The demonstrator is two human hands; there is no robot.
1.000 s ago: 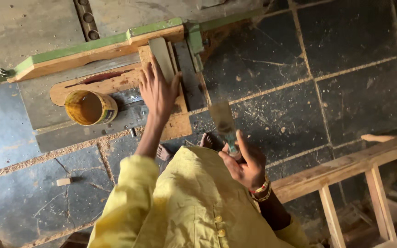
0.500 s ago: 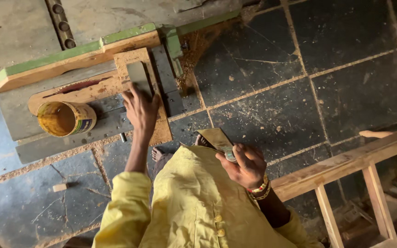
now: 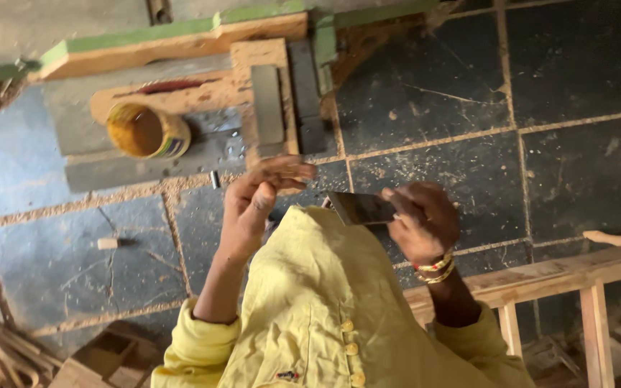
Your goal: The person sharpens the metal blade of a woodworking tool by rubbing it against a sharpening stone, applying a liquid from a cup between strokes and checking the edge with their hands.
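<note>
Two hands up over my yellow shirt. Right grip closed on a flat metal blade, fingers wrapped at its near end, wrist bent, bangles showing. Left grip half curled, empty, just beside the blade's far end, not touching. Beyond it on the floor: sharpening stone, yellow tin.

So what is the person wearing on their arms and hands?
Both arms come out of a loose yellow shirt with yellow buttons down the front; its sleeves are pushed up near the elbows, leaving the forearms bare. The right hand has a stack of red and gold bangles at the wrist. The left hand wears nothing: no glove, ring or watch shows.
</note>
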